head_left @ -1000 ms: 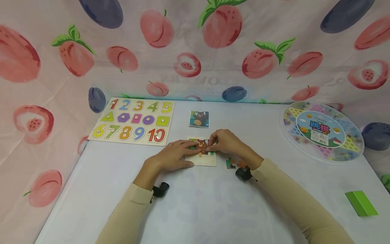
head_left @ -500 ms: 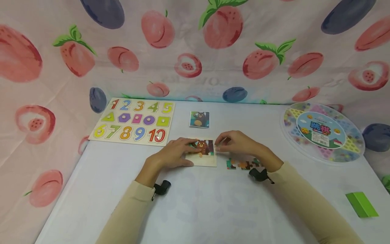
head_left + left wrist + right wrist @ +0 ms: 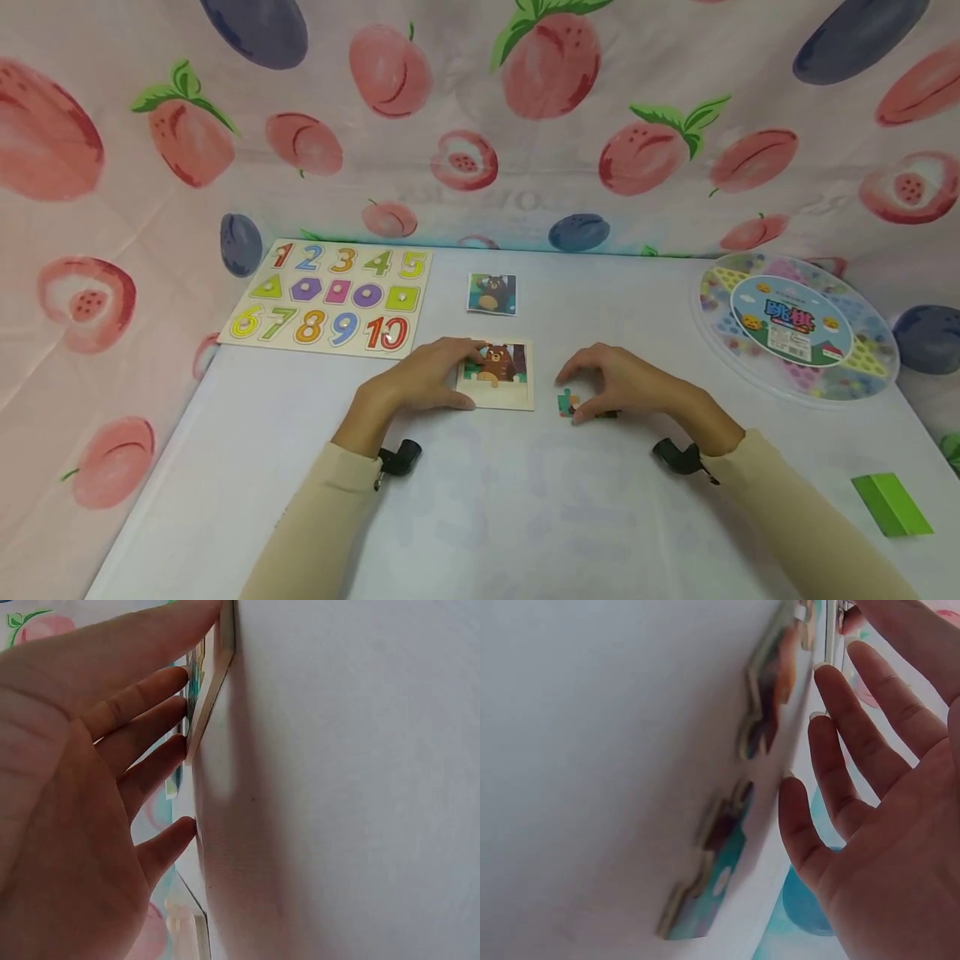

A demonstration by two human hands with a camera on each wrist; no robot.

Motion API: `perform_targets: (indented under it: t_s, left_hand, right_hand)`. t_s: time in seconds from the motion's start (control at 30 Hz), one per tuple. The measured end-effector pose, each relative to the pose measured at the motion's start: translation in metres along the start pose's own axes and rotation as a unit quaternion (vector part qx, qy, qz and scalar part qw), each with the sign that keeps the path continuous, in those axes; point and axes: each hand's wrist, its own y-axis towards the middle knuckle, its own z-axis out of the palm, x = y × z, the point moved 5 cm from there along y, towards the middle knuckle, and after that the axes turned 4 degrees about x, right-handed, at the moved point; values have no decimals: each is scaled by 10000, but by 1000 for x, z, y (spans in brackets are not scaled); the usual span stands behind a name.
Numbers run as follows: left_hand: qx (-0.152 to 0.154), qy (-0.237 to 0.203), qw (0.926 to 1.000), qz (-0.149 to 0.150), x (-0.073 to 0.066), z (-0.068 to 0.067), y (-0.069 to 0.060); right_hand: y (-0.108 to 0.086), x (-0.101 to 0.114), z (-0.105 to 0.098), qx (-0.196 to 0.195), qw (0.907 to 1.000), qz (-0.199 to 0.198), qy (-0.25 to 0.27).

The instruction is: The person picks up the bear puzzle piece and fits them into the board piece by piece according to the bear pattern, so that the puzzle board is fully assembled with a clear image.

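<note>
A small square jigsaw board (image 3: 504, 400) lies mid-table, its upper part filled with a brown bear picture (image 3: 498, 360) and its lower strip bare. My left hand (image 3: 416, 379) rests at the board's left side, fingertips on its upper left and thumb by the lower left corner. To the right, my right hand (image 3: 628, 383) hovers over loose jigsaw pieces (image 3: 565, 405), thumb and fingers spread apart and partly covering them. In the right wrist view, two pieces, one teal and dark (image 3: 716, 877) and one orange-brown (image 3: 769, 694), lie below the fingers, which hold nothing.
Behind the board lies a square bear picture card (image 3: 492, 293). A wooden number-and-shape board (image 3: 326, 298) is at the back left. A round clear game box (image 3: 795, 321) stands at the back right, and a green block (image 3: 892, 504) sits near the right edge.
My right hand has left the board's right side, moved right and towards me, and its fingers have spread over the loose pieces. My left hand has stayed at the board, its fingers drawn back slightly.
</note>
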Motion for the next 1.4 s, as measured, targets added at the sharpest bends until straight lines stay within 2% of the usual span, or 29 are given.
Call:
perform_targets:
  t_s: [0.13,0.33,0.7,0.87,1.0,1.1,1.27,1.4]
  left_hand:
    - [25,45,10000,44,1,-1,1]
    - [4,4,9999,160,1,0,2]
    - [8,-28,10000,87,2,0,-1]
    - [83,-79,9998,187,3,-2,-2]
    - [159,-156,9994,255,5,-5,-3]
    - [154,-175,9994,254,5,-6,-3]
    - [63,-271,9994,199,5,-6,-2]
    - [17,-365,9993,85,6,-5,-2]
  right_hand:
    - [-1,1,3,-74,9997,-225,-106]
    - [-1,1,7,-82,9993,-344,-152]
    - [-3,3,8,-177,9985,-482,-212]
    - [-3,7,4,-253,9986,-449,80]
    - [0,13,-3,-350,9973,-404,507]
    - [4,19,-7,-442,9950,-550,706]
    - [12,26,-8,-615,9920,-836,725]
    - [19,30,-7,-568,9902,-855,946]
